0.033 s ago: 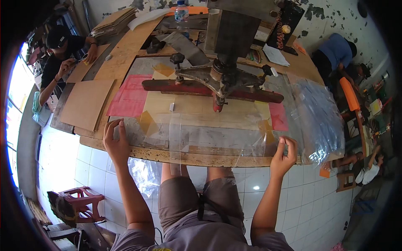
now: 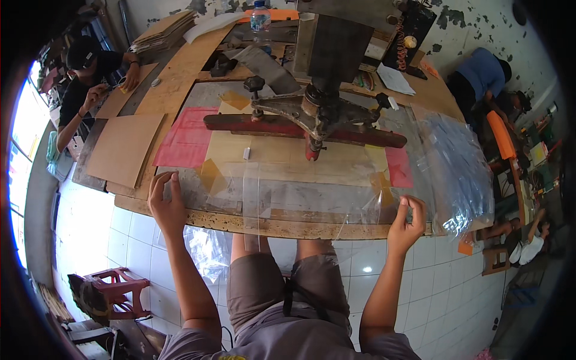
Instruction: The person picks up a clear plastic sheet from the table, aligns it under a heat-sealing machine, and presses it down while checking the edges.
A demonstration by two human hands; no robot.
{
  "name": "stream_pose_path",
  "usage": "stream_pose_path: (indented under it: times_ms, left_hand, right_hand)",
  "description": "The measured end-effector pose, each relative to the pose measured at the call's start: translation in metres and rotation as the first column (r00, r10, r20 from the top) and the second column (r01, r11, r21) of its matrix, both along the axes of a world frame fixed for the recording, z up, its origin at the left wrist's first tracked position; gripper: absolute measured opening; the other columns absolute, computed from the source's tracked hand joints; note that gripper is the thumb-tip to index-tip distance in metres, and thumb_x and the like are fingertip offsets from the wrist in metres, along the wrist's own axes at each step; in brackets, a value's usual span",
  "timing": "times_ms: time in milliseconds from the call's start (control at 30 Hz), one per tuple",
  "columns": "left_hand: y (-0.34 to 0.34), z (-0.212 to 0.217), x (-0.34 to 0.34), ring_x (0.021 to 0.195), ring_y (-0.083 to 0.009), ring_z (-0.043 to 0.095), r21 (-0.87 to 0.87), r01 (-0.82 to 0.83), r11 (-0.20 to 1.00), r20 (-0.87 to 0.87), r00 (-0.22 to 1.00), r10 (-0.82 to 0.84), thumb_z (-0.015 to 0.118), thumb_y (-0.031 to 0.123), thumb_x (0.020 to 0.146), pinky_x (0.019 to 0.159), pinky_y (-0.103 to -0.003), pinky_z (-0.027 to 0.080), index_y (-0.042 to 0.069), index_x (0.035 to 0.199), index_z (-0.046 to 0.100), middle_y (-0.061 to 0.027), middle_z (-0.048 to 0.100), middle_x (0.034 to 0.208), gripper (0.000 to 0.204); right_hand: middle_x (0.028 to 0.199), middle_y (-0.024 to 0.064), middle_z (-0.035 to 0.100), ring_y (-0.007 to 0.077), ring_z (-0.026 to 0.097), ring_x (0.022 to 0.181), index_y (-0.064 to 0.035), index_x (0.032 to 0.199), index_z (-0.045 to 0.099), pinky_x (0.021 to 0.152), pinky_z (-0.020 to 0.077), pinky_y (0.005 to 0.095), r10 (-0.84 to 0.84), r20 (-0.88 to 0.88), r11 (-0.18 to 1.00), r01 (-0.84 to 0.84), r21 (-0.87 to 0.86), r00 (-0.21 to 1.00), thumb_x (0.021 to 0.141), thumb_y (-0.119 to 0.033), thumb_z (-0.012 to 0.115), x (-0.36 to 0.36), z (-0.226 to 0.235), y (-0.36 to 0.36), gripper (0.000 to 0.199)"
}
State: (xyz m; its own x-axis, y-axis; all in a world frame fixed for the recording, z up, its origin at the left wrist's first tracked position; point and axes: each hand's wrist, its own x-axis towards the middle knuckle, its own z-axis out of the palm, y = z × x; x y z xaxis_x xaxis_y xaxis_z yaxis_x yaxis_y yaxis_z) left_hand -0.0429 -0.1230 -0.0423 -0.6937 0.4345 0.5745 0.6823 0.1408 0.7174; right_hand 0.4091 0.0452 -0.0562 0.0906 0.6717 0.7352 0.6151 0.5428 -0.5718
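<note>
A thin clear plastic sheet (image 2: 252,201) spreads over the near edge of the worktable and hangs down in front of my legs, so its outline is hard to follow. My left hand (image 2: 167,201) is closed, thumb against curled fingers, at the sheet's left side beside the table edge. On the right, the closed fingers of my right hand (image 2: 409,221) pinch the sheet's other side. Beyond the sheet, a press head with a long red bar (image 2: 354,135) stands over a pale yellow board (image 2: 288,157) flanked by a pink sheet (image 2: 186,138) and amber tape patches (image 2: 211,176).
A stack of clear plastic sheets (image 2: 456,171) lies at the table's right. Brown cardboard (image 2: 125,149) lies at the left, a water bottle (image 2: 260,21) stands behind. A co-worker (image 2: 90,72) sits at far left; another person (image 2: 483,72) bends at right. A red stool (image 2: 120,291) stands lower left.
</note>
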Motion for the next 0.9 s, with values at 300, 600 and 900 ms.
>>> stream_pose_path:
  times_ms: [300,600,900]
  left_hand:
    - [-0.002,0.001,0.000,0.094,-0.0237,0.071,-0.019,-0.001,1.000,0.026,1.000,0.002,0.066,0.013,0.100,0.089,-0.035,0.052,-0.003,0.100,0.076,-0.0105,0.075,0.100,0.019]
    - [0.000,-0.001,-0.001,0.096,-0.0228,0.070,-0.015,-0.015,1.000,0.008,1.000,0.015,0.065,0.011,0.101,0.090,-0.034,0.052,-0.002,0.100,0.077,-0.0103,0.074,0.099,0.018]
    - [-0.004,-0.012,-0.009,0.095,-0.0212,0.070,-0.017,-0.008,1.000,0.017,1.000,0.008,0.062,0.012,0.103,0.091,-0.035,0.052,-0.002,0.103,0.077,-0.0088,0.075,0.101,0.020]
  right_hand:
    - [0.099,0.0111,0.071,0.0271,0.068,0.091,0.0011,0.096,0.070,0.083,0.0526,0.0382,0.002,0.011,1.000,-0.002,0.005,1.000,0.099,-0.006,0.068,0.001,-0.001,0.000,0.008]
    - [0.102,0.0114,0.072,0.0270,0.069,0.095,0.0009,0.100,0.073,0.085,0.0540,0.0379,-0.014,-0.014,1.000,0.014,0.012,1.000,0.099,-0.005,0.067,0.002,0.002,-0.002,0.009]
    - [0.106,0.0089,0.075,0.0260,0.069,0.099,-0.0029,0.104,0.076,0.091,0.0506,0.0383,-0.023,0.002,1.000,0.023,0.006,1.000,0.098,-0.007,0.069,0.001,0.003,0.000,0.010]
